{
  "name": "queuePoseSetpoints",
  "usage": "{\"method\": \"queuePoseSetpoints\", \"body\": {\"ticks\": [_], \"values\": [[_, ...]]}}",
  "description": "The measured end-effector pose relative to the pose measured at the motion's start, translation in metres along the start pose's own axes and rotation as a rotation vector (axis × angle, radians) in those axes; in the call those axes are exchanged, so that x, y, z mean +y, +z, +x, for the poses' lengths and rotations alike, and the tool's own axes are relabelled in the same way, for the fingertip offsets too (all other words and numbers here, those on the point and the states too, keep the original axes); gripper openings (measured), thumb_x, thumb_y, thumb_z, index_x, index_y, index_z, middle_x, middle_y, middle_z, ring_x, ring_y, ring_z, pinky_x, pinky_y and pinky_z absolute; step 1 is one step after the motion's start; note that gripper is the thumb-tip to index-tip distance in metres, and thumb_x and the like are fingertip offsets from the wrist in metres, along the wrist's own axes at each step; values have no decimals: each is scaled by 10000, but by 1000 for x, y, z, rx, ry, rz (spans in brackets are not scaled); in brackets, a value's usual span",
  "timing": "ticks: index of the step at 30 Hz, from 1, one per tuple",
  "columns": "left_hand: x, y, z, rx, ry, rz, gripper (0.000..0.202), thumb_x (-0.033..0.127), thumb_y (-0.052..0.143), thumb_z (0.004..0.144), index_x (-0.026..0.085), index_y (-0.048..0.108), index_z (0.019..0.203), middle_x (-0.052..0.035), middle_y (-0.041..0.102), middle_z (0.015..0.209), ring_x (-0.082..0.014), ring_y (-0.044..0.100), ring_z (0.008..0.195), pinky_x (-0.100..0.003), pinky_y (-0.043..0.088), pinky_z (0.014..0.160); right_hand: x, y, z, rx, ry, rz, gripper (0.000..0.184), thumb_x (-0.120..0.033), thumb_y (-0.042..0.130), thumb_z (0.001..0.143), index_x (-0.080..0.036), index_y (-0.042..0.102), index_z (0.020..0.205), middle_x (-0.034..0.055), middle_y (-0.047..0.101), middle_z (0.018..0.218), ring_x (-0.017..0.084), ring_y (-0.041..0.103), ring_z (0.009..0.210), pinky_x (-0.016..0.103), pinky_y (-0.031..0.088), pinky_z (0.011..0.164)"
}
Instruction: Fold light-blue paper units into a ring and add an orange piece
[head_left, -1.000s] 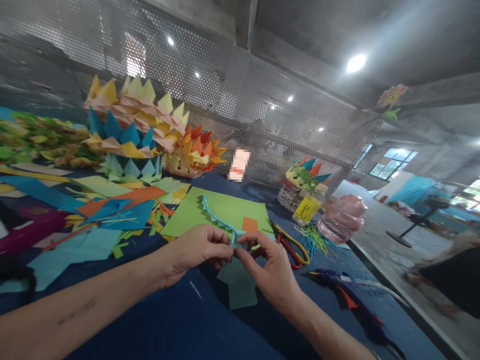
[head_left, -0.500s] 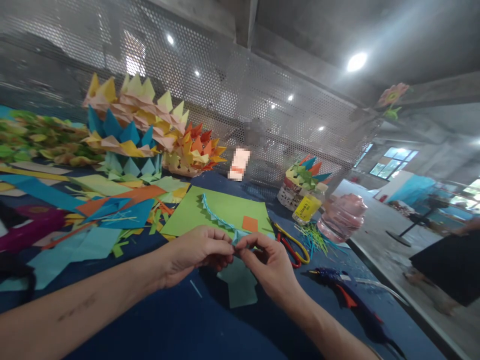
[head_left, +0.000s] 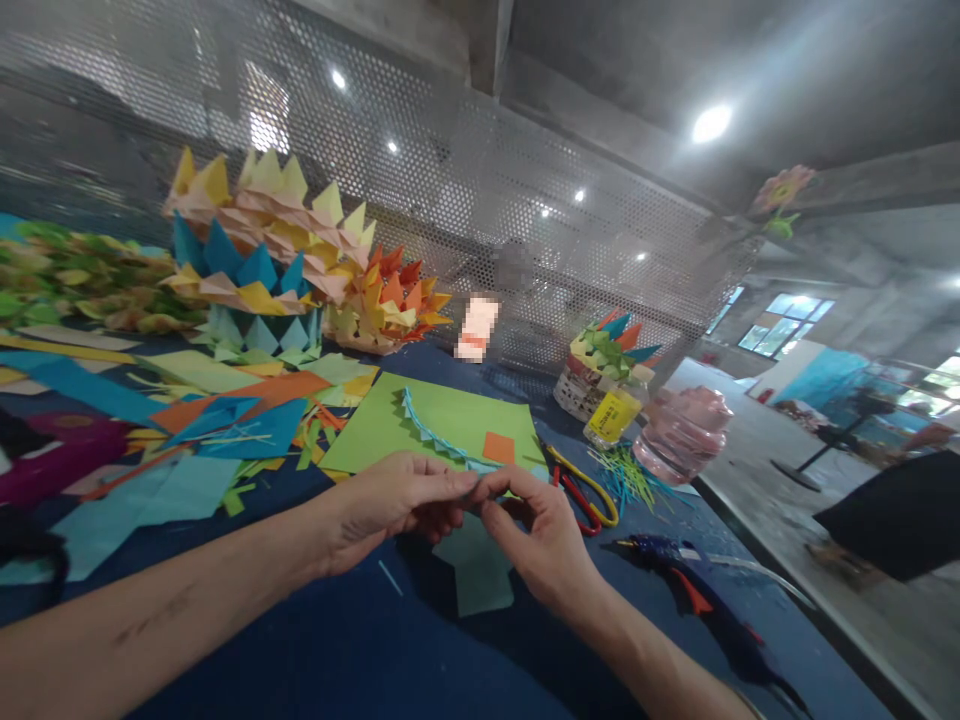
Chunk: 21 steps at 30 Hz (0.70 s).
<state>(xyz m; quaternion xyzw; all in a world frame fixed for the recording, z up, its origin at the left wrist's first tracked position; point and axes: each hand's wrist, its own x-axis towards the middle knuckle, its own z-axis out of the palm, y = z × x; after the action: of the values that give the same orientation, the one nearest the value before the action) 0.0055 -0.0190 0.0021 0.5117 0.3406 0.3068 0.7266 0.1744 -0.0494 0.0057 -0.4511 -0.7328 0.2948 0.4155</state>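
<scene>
My left hand [head_left: 416, 500] and my right hand [head_left: 532, 520] meet fingertip to fingertip at the near edge of a green paper sheet [head_left: 442, 410]. Both are closed in a pinch around a small light-blue paper piece, which the fingers now almost wholly hide. Just beyond them, a curved chain of little light-blue folded points [head_left: 420, 428] lies across the green sheet, near an orange paper square [head_left: 499, 446]. Below my fingers, light-blue paper pieces [head_left: 484, 580] rest on the dark blue tabletop [head_left: 360, 650].
Scissors [head_left: 592, 495] with red and yellow handles and a blue glue gun [head_left: 697, 580] lie to the right. Behind them stand a labelled bottle [head_left: 613, 415] and a pink jar [head_left: 682, 435]. Paper scraps [head_left: 240, 400] and folded-paper crowns [head_left: 262, 250] fill the left.
My left thumb has stretched out toward the right fingers. The light-blue paper that showed between my fingertips is now mostly covered.
</scene>
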Motion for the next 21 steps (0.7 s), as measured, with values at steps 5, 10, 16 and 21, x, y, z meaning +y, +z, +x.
{"method": "queuePoseSetpoints", "body": {"ticks": [5,10,16,21], "values": [[-2,-2,2,19,34,58,315,423,736,623,146,586,631,13,584,615,-100,500,580,-237,393,609,2,0,-1,5,35,1,67,-193,547,802,-180,580,858,20,623,812,138,574,708,255,454,636],[-4,-2,8,65,193,304,297,421,629,703,162,524,604,39,509,544,-102,454,528,-239,357,547,5,0,-2,-5,112,142,243,-270,562,816,-215,426,1010,-21,553,762,125,550,658,236,429,566],[-11,-5,12,98,296,520,265,388,522,789,172,504,636,23,519,582,-119,472,563,-243,346,544,8,2,1,5,157,117,351,-301,619,784,-207,412,1051,-36,542,691,127,532,622,235,409,545],[-15,-5,9,108,302,648,253,381,500,810,182,504,654,33,494,574,-115,437,547,-239,328,529,6,3,0,-14,135,189,366,-278,638,773,-209,417,1057,-21,562,744,126,544,650,252,434,592]]}}
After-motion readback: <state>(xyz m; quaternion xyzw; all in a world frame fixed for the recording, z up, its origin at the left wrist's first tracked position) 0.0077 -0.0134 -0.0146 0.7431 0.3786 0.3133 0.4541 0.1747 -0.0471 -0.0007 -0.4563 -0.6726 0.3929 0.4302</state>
